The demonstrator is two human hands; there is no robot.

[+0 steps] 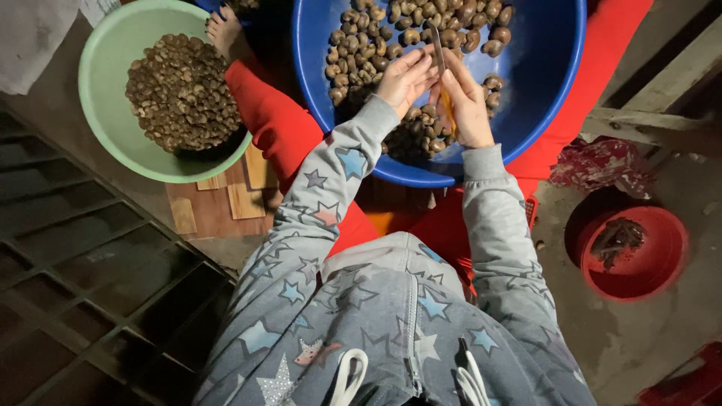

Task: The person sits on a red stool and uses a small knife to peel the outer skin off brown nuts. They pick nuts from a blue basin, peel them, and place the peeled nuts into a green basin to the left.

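Concrete floor (602, 338) looks pretty grimy, with a blue basin (541, 75) of brown nuts (376, 37) on the person's red lap. Both hands meet over it: left hand (404, 77) pinching a nut I can't really see, right hand (465, 105) closed around a thin blade (438, 46). Green bowl (113, 75) of shells sits left, red bowl (662, 256) right.

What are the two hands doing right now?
Left hand: closed on a small nut, hardly visible.
Right hand: closed on a thin knife.
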